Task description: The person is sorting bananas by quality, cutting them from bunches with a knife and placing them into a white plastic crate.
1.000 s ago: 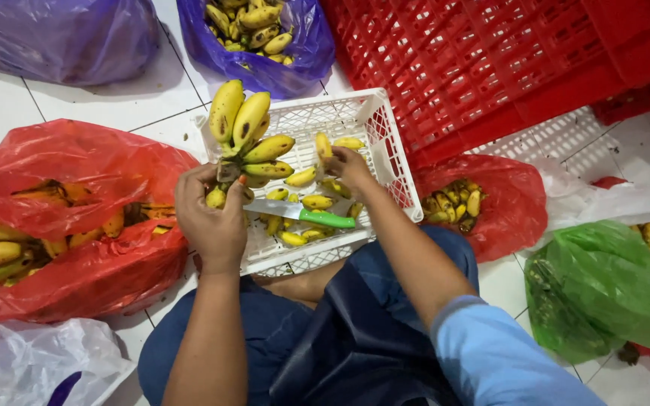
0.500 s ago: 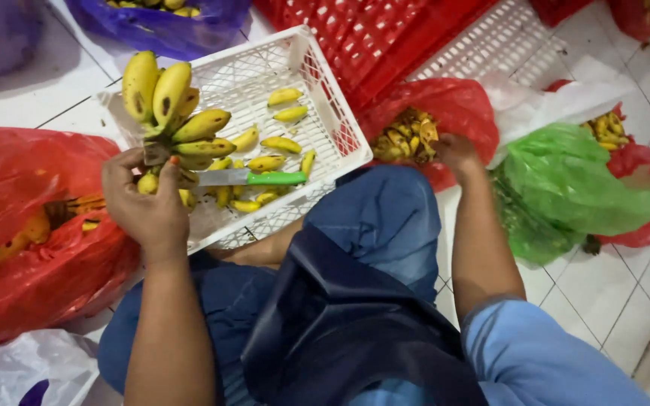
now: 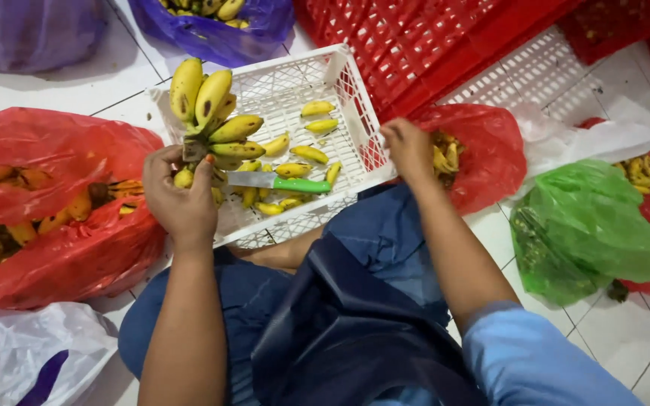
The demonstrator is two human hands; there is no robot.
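Over the white crate [image 3: 340, 83] on the person's lap, the left hand [image 3: 180, 192] is clamped around the stem end of a bunch of bananas [image 3: 212, 113], holding it upright above the crate's left corner, the yellow fruit fanning upward. Inside the crate lie loose small bananas [image 3: 311, 153], scattered across its slatted floor, and a knife [image 3: 280, 183] with a green handle rests among them, its blade pointing toward the left hand. The right hand [image 3: 408, 146] rests on the crate's right rim, fingers curled over the edge; whether it grips the rim firmly I cannot tell. Just beyond that hand sits a red bag [image 3: 490, 150] with small bananas showing in its mouth. Left of the crate, a larger red bag [image 3: 54, 150] on the tiled floor [image 3: 77, 83] holds darker, riper bananas. A green bag [image 3: 588, 225] lies farther right, a purple bag [image 3: 220, 34] with bananas sits above the crate, and a red crate [image 3: 430, 37] stands behind.
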